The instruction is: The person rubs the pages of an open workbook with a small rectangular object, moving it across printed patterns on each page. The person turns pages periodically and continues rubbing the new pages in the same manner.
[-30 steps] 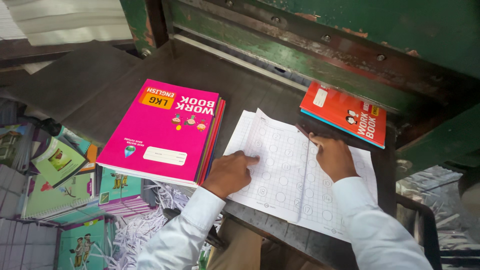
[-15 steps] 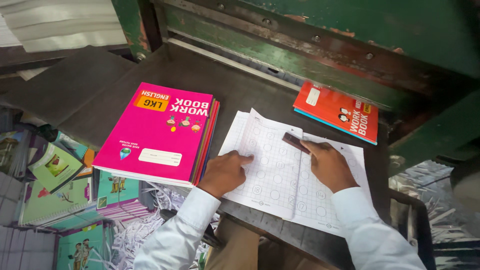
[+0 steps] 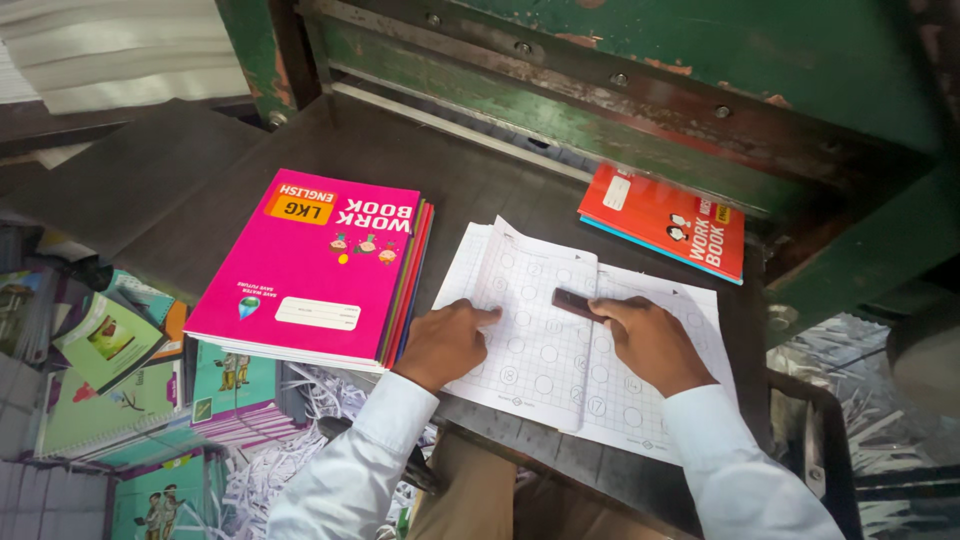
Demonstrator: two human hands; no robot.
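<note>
The open white gridded paper booklet (image 3: 560, 340) is held flat by the left hand (image 3: 445, 345); a small dark flat tool (image 3: 575, 303) is pinched in the right hand (image 3: 650, 345) at the fold, creasing apparently unfinished.

Matt paper sheets (image 3: 560, 340) lie on a dull, worn metal table (image 3: 480, 190) beside glossy pink workbook covers (image 3: 320, 265).

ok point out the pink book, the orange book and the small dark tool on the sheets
pink book (image 3: 320, 270), head view, middle of its cover
orange book (image 3: 665, 222), head view, middle of its cover
dark tool (image 3: 575, 303), head view, its bare left end
</note>
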